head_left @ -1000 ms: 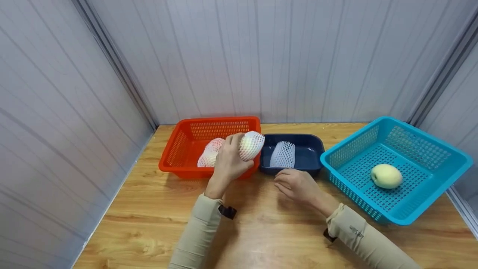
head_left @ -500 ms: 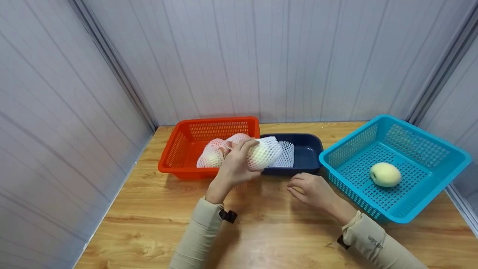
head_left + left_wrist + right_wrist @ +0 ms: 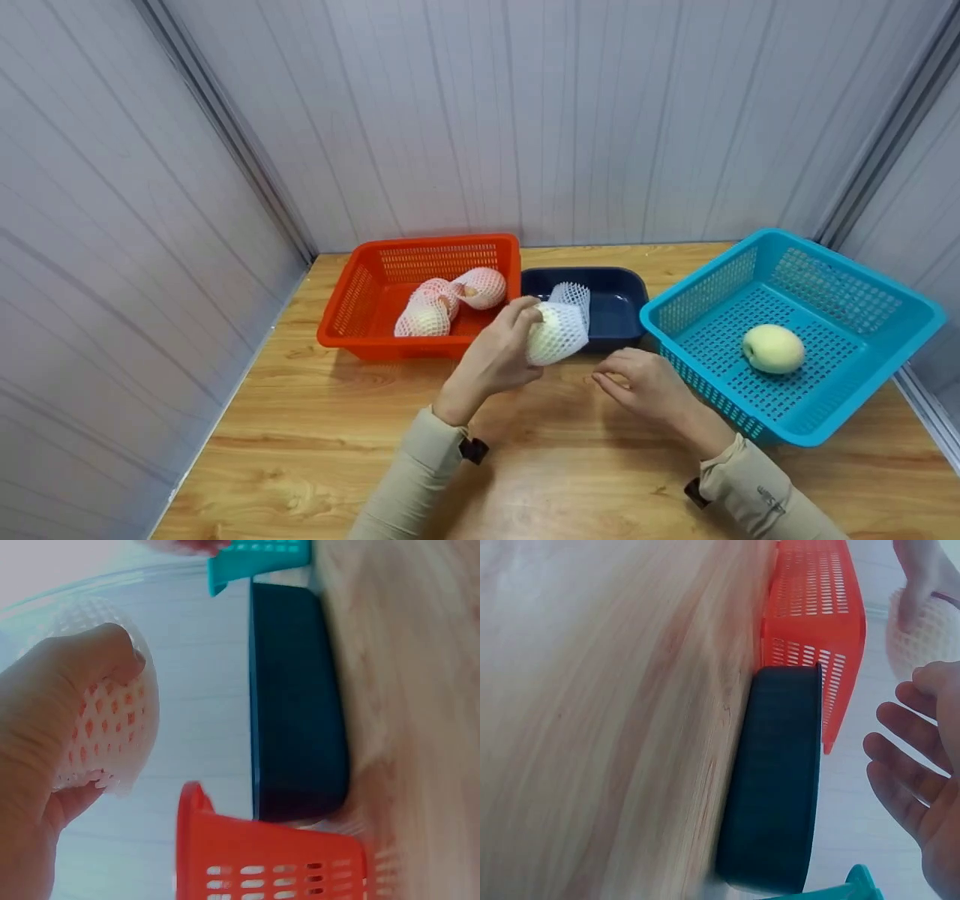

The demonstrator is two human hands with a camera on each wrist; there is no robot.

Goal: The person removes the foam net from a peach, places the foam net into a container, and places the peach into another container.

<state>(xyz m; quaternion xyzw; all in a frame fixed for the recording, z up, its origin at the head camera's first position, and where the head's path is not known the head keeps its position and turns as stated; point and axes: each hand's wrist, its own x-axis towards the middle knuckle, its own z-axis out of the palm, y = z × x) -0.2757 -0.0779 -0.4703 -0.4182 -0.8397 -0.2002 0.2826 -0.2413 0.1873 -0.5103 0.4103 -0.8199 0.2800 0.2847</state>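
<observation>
1. The counter [image 3: 300, 450] is taken up at the back by three tubs, and places are told from the blue tray [image 3: 619, 319].
2. Right of the blue tray, the teal basket [image 3: 829, 337] is seen, with one bare fruit [image 3: 774, 349] in it.
3. Just left of the blue tray, the orange basket [image 3: 375, 311] is filled partly, with three netted fruits [image 3: 422, 321].
4. By the blue tray's near left edge, one netted fruit [image 3: 556, 334] is held up by the left hand [image 3: 495, 356], its fingers and thumb wrapped round it. A soft, steady hold seems best, so nothing is bruised or dropped.
5. In front of the blue tray, nothing is held by the right hand [image 3: 641, 381]; its fingers are loosely bent and apart. It is best kept near, ready to help.
6. Inside the blue tray, a loose net sleeve [image 3: 571, 294] is partly hidden.
</observation>
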